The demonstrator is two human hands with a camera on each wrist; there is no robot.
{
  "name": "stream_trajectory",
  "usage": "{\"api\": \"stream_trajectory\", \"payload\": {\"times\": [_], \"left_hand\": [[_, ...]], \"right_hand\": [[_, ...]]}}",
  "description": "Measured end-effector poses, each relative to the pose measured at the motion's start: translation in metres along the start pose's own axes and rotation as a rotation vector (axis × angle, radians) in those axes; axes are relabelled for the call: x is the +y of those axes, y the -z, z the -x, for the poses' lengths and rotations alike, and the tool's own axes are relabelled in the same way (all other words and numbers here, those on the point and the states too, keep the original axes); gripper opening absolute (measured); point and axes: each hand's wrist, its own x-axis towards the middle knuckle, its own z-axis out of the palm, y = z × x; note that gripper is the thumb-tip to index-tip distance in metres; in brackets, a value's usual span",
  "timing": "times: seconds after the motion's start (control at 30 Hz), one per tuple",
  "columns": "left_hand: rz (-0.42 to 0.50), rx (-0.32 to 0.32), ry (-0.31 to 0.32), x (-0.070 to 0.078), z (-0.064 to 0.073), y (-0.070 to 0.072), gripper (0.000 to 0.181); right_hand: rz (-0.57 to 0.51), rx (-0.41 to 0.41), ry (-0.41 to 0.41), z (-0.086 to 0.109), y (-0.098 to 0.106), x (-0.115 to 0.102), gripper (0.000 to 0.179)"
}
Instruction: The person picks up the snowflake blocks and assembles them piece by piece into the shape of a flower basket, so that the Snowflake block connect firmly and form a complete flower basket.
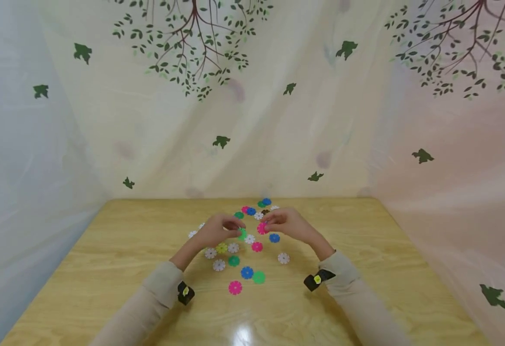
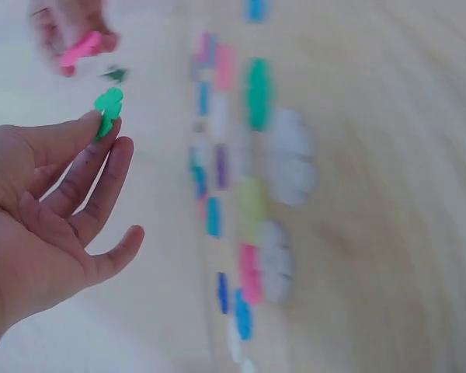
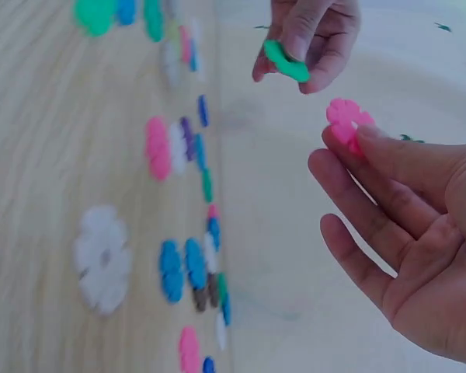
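In the left hand (image 1: 219, 229), thumb and forefinger pinch a green notched plastic disc (image 2: 109, 109); the other fingers spread away from it. Across from it the right hand (image 1: 290, 224) pinches a pink notched disc (image 3: 346, 118) between thumb and forefinger. Both hands are raised over the table, with the two discs facing each other and a gap between them. Beneath and around the hands lie several flower-shaped discs, among them a white one (image 1: 283, 258), a blue one (image 1: 274, 238) and a pink one (image 1: 257, 246).
The wooden table (image 1: 118, 269) holds the scattered discs along its middle. Nearest the person are a pink disc (image 1: 235, 288), a blue disc (image 1: 246, 272) and a light green disc (image 1: 258, 277). A pale curtain (image 1: 166, 144) printed with leaves hangs behind the table and at both sides.
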Motion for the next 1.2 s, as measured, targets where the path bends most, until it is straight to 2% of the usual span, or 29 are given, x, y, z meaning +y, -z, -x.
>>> {"api": "stream_trajectory", "payload": {"times": [0.13, 0.3, 0.47, 0.67, 0.8, 0.97, 1.2], "left_hand": [[0.206, 0.096, 0.092, 0.009, 0.0, 0.011, 0.027], [0.34, 0.19, 0.151, 0.018, -0.002, 0.017, 0.034], [0.416, 0.233, 0.146, 0.027, -0.006, 0.014, 0.032], [0.563, 0.247, 0.12, 0.034, -0.011, 0.007, 0.034], [0.606, 0.266, 0.135, 0.031, -0.012, 0.005, 0.032], [0.603, 0.256, 0.142, 0.028, -0.012, 0.005, 0.031], [0.586, 0.246, 0.131, 0.026, -0.012, 0.008, 0.029]], "right_hand": [[-0.062, 0.094, -0.011, -0.005, -0.001, -0.014, 0.023], [-0.142, 0.222, 0.04, -0.014, -0.006, -0.028, 0.019], [-0.151, 0.334, 0.091, -0.02, -0.01, -0.035, 0.018], [-0.121, 0.385, 0.13, -0.02, -0.01, -0.034, 0.014], [-0.116, 0.386, 0.122, -0.021, -0.012, -0.032, 0.014], [-0.122, 0.396, 0.121, -0.023, -0.017, -0.032, 0.014], [-0.105, 0.404, 0.164, -0.028, -0.021, -0.03, 0.013]]}}
